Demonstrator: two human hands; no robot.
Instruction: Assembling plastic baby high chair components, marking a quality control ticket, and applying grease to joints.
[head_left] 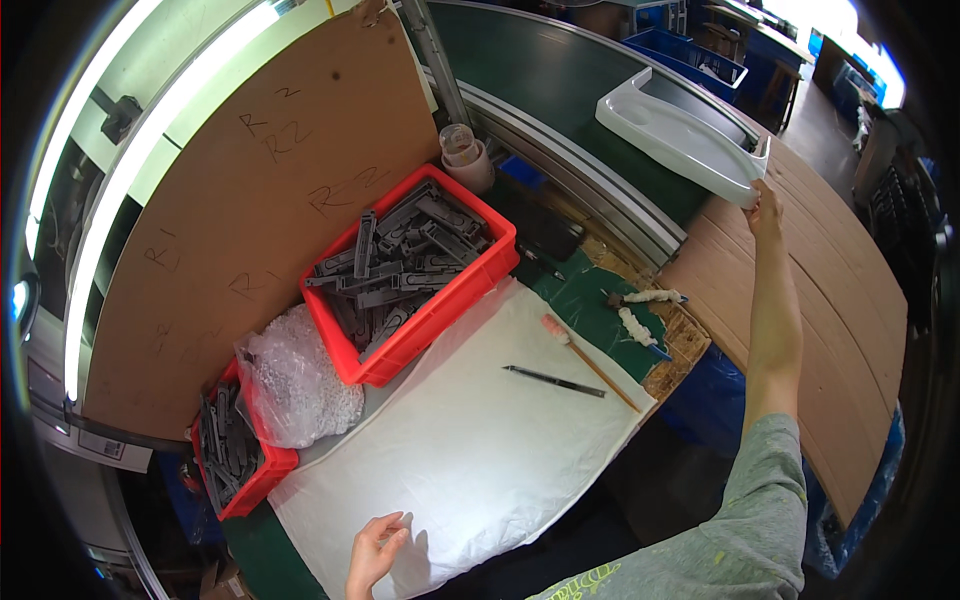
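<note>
At the far right, my right hand grips the near end of a white curved plastic tray-shaped part, which has a raised rim and extends over a green conveyor belt. My left hand hovers low over the white cloth, fingers loosely bent and apart, with nothing in it. On that cloth lie a black pen and a thin wooden stick with a pinkish wrapped end, both away from my hands.
Red bins of grey plastic parts stand left, beside a clear bag of small white pieces. Behind rises a brown board with handwriting. Cardboard lies right; a metal rail edges the belt. Wrapped tools lie nearby.
</note>
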